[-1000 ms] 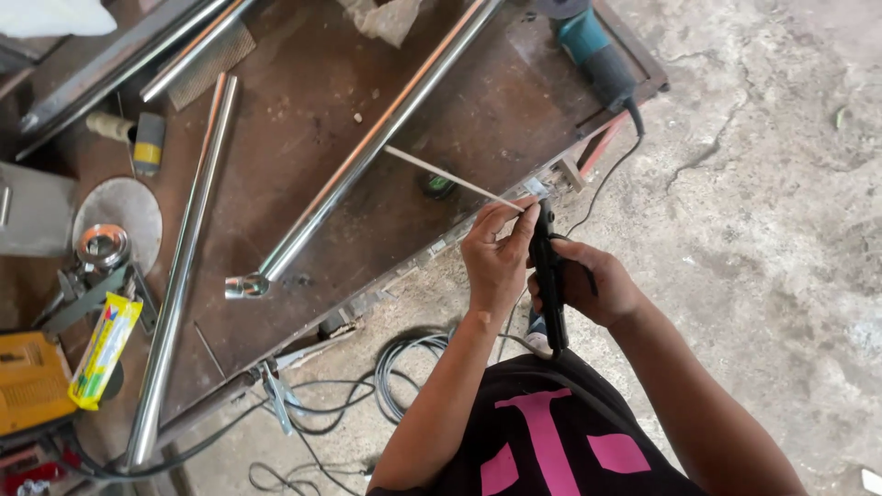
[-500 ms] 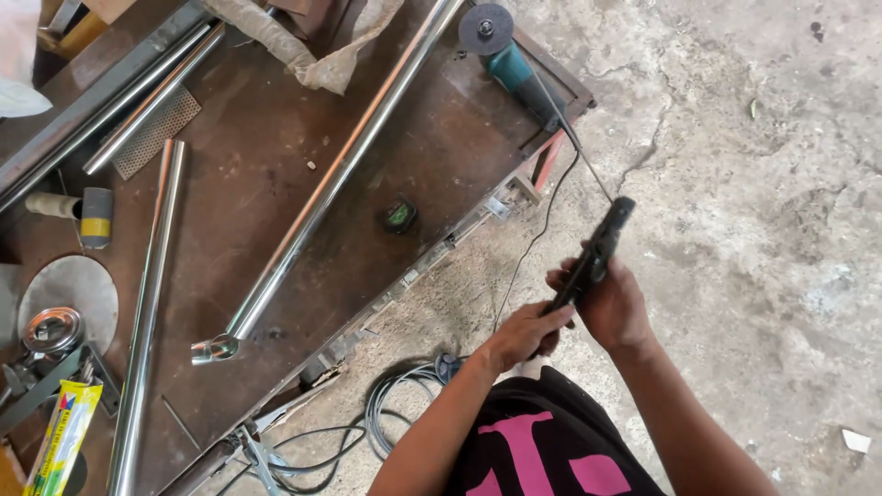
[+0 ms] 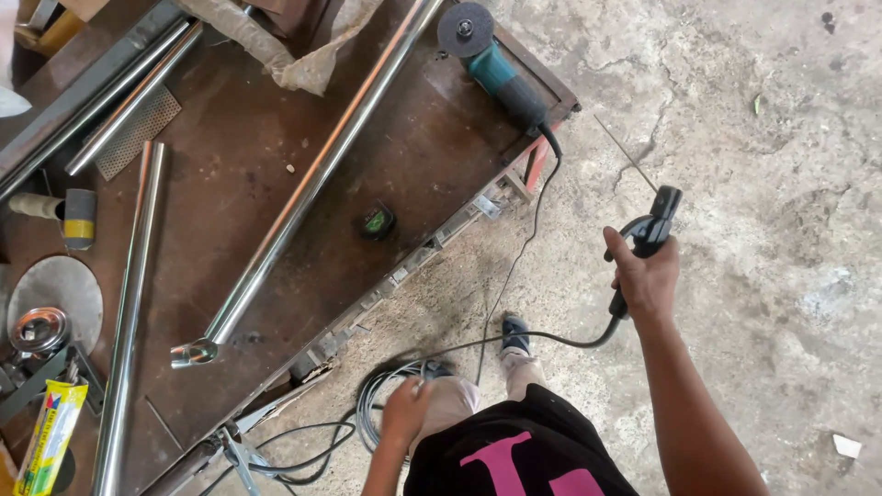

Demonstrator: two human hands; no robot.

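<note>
My right hand (image 3: 646, 276) grips a black welding electrode holder (image 3: 647, 241), held out over the concrete floor to the right of the workbench. A thin welding rod (image 3: 627, 153) sticks up and to the left from its jaws. A black cable (image 3: 514, 342) runs from the holder down toward my legs. My left hand (image 3: 406, 411) hangs low by my thigh near a coil of cable (image 3: 372, 397) on the floor; its fingers look loosely curled and I cannot tell whether they hold anything. A long shiny steel tube (image 3: 303, 195) lies diagonally on the rusty metal workbench (image 3: 276, 110).
A teal angle grinder (image 3: 496, 66) sits at the bench's far right corner, its cord dropping to the floor. A small green-and-black object (image 3: 376, 221), more steel tubes (image 3: 129, 303), a mesh piece, a metal disc (image 3: 57, 294) and a yellow tube (image 3: 48, 439) are also on the bench.
My right hand swung the holder out to the right and now shows a rod in its jaws. My left hand let go and dropped toward the cable coil. The view shifted right.
</note>
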